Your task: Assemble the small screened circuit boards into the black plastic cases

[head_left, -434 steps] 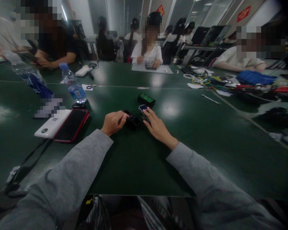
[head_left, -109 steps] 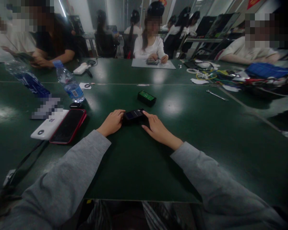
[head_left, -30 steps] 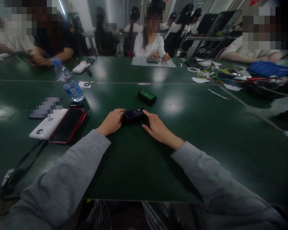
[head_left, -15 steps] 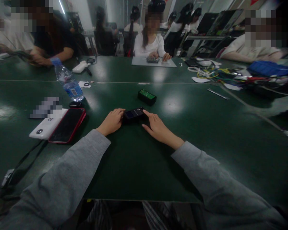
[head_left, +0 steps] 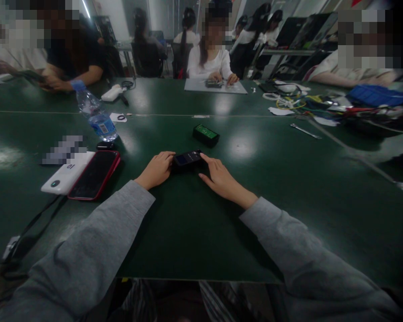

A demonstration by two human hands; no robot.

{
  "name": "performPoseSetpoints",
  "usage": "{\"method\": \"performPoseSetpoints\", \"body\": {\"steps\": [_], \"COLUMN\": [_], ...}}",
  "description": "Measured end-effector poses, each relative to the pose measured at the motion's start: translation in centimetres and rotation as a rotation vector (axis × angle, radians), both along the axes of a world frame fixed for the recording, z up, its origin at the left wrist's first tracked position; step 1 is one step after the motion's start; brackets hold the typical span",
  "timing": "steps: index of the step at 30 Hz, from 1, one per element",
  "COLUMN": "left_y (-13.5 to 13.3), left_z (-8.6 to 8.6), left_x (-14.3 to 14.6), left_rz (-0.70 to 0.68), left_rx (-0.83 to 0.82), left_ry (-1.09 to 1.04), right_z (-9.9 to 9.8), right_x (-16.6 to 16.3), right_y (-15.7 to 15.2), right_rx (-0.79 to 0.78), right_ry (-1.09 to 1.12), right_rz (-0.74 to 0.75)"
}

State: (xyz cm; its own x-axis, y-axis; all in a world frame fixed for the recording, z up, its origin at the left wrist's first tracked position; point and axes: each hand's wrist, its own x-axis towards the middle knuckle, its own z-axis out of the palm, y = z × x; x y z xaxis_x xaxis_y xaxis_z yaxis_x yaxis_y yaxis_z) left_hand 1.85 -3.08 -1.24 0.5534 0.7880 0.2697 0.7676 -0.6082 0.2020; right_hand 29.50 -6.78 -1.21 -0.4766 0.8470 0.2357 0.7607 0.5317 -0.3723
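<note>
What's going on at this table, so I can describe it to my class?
Someone in grey sleeves has both bare hands on a small black device: the left hand at its left end, the right hand at its right, thumb spread away. Just beyond sits a black box with a green board on top. A red-cased phone lies to the left. Across the table, another person works over a grey mat.

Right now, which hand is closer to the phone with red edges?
The left hand. It sits to the right of the phone, at the left end of the black device; the right hand is farther right, at the device's other end.
</note>
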Motion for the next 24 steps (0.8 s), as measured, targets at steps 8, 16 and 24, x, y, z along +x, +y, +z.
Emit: {"method": "performPoseSetpoints", "body": {"steps": [8, 16, 24], "left_y": [0.07, 0.17, 0.13], "left_z": [-0.08, -0.26, -0.19], "left_x": [-0.04, -0.11, -0.06], "left_rz": [0.001, 0.0, -0.002], "left_rx": [-0.015, -0.004, 0.0], "left_ry": [0.002, 0.003, 0.008], "right_z": [0.16, -0.08, -0.33], "right_x": [-0.09, -0.06, 0.11], "right_y": [-0.09, 0.08, 0.23], "right_rx": [0.019, 0.024, 0.026], "right_ry": [-0.003, -0.011, -0.004], "right_rz": [0.008, 0.014, 0.022]}}
